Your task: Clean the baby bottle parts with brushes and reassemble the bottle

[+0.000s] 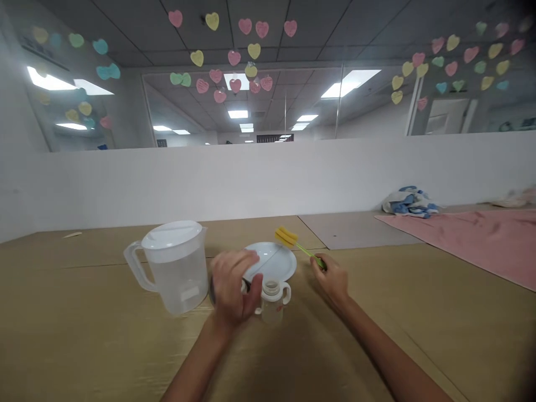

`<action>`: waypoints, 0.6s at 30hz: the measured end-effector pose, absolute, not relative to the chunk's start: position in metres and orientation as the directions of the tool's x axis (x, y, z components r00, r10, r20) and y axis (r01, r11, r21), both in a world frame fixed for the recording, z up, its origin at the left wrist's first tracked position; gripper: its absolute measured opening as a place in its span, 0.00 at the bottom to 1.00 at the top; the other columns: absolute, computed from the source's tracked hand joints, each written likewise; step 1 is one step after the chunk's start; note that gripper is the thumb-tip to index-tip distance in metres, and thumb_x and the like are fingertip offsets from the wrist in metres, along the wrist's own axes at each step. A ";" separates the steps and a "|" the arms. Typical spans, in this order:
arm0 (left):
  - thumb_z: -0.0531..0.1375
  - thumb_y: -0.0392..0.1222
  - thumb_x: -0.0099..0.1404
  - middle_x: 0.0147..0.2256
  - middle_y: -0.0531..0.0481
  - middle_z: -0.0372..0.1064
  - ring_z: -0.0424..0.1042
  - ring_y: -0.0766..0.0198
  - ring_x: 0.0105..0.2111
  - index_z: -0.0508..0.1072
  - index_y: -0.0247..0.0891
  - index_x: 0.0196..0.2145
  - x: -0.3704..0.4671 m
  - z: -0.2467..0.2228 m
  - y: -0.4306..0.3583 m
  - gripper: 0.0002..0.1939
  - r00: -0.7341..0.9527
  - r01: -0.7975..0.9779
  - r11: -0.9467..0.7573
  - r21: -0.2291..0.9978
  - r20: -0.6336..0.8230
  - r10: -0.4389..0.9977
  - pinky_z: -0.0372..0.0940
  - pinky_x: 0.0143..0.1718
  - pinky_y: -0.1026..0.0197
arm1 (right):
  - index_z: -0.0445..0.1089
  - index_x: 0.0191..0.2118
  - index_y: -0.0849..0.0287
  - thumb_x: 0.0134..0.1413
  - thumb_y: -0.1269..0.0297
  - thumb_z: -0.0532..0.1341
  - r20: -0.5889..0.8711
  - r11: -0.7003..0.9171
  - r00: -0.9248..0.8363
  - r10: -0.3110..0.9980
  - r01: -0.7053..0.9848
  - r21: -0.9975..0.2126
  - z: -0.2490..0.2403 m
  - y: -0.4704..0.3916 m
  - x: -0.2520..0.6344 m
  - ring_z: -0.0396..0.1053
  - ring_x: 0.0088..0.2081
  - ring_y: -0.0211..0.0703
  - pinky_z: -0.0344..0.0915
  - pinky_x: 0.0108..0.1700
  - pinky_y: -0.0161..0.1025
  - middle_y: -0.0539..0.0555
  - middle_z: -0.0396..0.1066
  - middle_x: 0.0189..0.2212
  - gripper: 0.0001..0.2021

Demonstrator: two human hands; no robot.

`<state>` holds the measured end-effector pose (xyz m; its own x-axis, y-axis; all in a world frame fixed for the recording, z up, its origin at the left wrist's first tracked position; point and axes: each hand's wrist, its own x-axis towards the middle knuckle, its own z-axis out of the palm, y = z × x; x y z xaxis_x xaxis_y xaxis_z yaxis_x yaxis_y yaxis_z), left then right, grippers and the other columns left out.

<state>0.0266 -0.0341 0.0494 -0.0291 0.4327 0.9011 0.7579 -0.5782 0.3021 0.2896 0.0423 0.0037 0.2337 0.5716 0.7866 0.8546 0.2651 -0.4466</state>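
Bottle (272, 308), small and see-through with two white side handles, stands upright on the brown table (335, 346), mouth open, in front of a white plate (285, 265). My left hand (230, 287) is just left of it, blurred, thumb parted from gently curved fingers; I cannot tell whether the thumb touches the bottle. A dark, round thing (212, 290) is mostly hidden behind that hand, and a lidded plastic pitcher (179, 279) stands farther left. In my right hand (333, 282), the fingers are closed around the green grip of a brush (307, 253), its yellow head pointing up and left near the plate's far right edge. I judge the bottle light and fairly stiff, easy to tip if nudged, and slippery should it get wet. Its body or the right-hand handle would give a steady hold, with fingers kept off the open mouth. The brush looks light too, its head soft and squeezable, its thin stem likely to bend a little under a push; the thick end of the grip, where I have it, suits a firm hold best.
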 end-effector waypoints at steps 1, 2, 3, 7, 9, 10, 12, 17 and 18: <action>0.51 0.47 0.64 0.45 0.44 0.67 0.65 0.55 0.46 0.67 0.37 0.45 0.035 0.048 -0.030 0.16 -0.020 0.745 -0.596 0.299 0.904 0.428 0.61 0.46 0.50 | 0.72 0.34 0.60 0.52 0.53 0.51 0.783 0.268 0.234 0.577 0.851 -0.452 0.005 0.041 0.289 0.69 0.29 0.42 0.58 0.30 0.34 0.54 0.74 0.30 0.18; 0.50 0.47 0.65 0.44 0.44 0.68 0.65 0.55 0.45 0.67 0.37 0.45 0.041 0.046 -0.027 0.15 -0.011 0.730 -0.616 0.296 0.906 0.423 0.60 0.46 0.50 | 0.72 0.34 0.60 0.52 0.53 0.51 0.786 0.271 0.237 0.571 0.849 -0.454 0.006 0.041 0.288 0.69 0.28 0.42 0.58 0.30 0.34 0.54 0.74 0.29 0.18; 0.49 0.46 0.65 0.43 0.44 0.69 0.66 0.55 0.45 0.67 0.37 0.44 0.046 0.042 -0.024 0.15 0.001 0.714 -0.636 0.291 0.909 0.417 0.60 0.45 0.51 | 0.72 0.33 0.60 0.52 0.54 0.51 0.792 0.278 0.236 0.563 0.848 -0.451 0.007 0.040 0.288 0.69 0.28 0.41 0.57 0.30 0.34 0.54 0.74 0.29 0.18; 0.46 0.47 0.65 0.42 0.43 0.69 0.66 0.56 0.44 0.65 0.37 0.46 0.049 0.023 -0.020 0.17 0.094 0.675 -0.696 0.243 0.908 0.408 0.58 0.45 0.52 | 0.72 0.33 0.61 0.53 0.55 0.51 0.811 0.302 0.231 0.538 0.845 -0.441 0.009 0.039 0.286 0.68 0.27 0.41 0.57 0.30 0.34 0.54 0.74 0.28 0.17; 0.48 0.50 0.63 0.44 0.41 0.69 0.66 0.54 0.45 0.63 0.36 0.48 0.049 0.015 -0.021 0.21 0.185 0.700 -0.694 0.166 0.897 0.401 0.56 0.46 0.51 | 0.72 0.33 0.60 0.53 0.55 0.50 0.802 0.299 0.230 0.551 0.843 -0.447 0.008 0.038 0.285 0.68 0.27 0.41 0.56 0.29 0.34 0.54 0.74 0.28 0.17; 0.51 0.52 0.62 0.44 0.41 0.69 0.66 0.53 0.46 0.62 0.35 0.50 0.050 0.012 -0.022 0.23 0.227 0.725 -0.679 0.117 0.890 0.395 0.55 0.48 0.50 | 0.72 0.33 0.60 0.53 0.56 0.50 0.797 0.298 0.227 0.559 0.842 -0.449 0.008 0.038 0.285 0.68 0.27 0.41 0.56 0.29 0.34 0.54 0.74 0.28 0.17; 0.56 0.51 0.58 0.42 0.41 0.71 0.66 0.50 0.47 0.61 0.35 0.51 0.055 0.008 -0.024 0.27 0.273 0.779 -0.626 0.033 0.881 0.386 0.49 0.52 0.47 | 0.72 0.33 0.60 0.53 0.56 0.50 0.792 0.301 0.218 0.570 0.842 -0.448 0.007 0.037 0.283 0.68 0.27 0.40 0.56 0.29 0.34 0.54 0.74 0.28 0.16; 0.60 0.50 0.55 0.37 0.43 0.73 0.71 0.54 0.40 0.61 0.35 0.52 0.067 0.000 -0.024 0.29 0.218 0.797 -0.603 0.037 0.913 0.345 0.52 0.53 0.47 | 0.71 0.31 0.60 0.53 0.57 0.51 0.803 0.340 0.225 0.551 0.819 -0.463 0.011 0.035 0.282 0.65 0.24 0.38 0.55 0.27 0.33 0.53 0.72 0.26 0.15; 0.61 0.50 0.54 0.38 0.43 0.73 0.72 0.55 0.38 0.60 0.35 0.52 0.067 0.000 -0.025 0.31 0.181 0.784 -0.616 0.079 0.919 0.349 0.57 0.50 0.50 | 0.70 0.31 0.61 0.53 0.57 0.51 0.804 0.361 0.228 0.549 0.803 -0.474 0.013 0.033 0.283 0.64 0.23 0.37 0.55 0.27 0.33 0.52 0.71 0.25 0.15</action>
<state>0.0669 -0.0246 -0.0003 0.1813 0.3494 0.9193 0.7840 -0.6157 0.0795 0.2829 0.0334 0.0131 0.2280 0.5487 0.8043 0.8034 0.3607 -0.4738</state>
